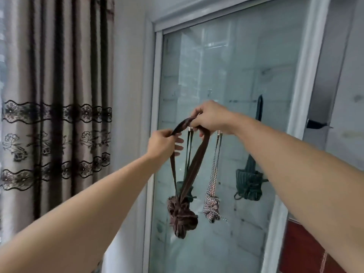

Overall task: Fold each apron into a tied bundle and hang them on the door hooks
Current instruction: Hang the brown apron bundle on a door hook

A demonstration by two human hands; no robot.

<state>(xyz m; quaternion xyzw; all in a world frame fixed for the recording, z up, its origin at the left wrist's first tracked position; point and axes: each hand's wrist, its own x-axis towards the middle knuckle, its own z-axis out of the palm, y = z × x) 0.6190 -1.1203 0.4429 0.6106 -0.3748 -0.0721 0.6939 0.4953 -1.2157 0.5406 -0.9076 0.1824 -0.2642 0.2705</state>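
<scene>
Against glass door [226,75], both hands' fingers [197,113] pinch brown bundle's [182,215] strap [183,124].

1. Striped grey-brown curtain [57,107] with dark floral lace bands is hanging at left.
2. Pale wall [129,75] is sitting between curtain and white-framed glass panel [216,75].
3. Daylight is coming through the glass.

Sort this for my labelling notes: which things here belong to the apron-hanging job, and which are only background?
Job: brown striped apron bundle, its strap loop held by left hand and right hand; checked bundle; dark green bundle; glass door.
Background: patterned grey curtain.
</scene>
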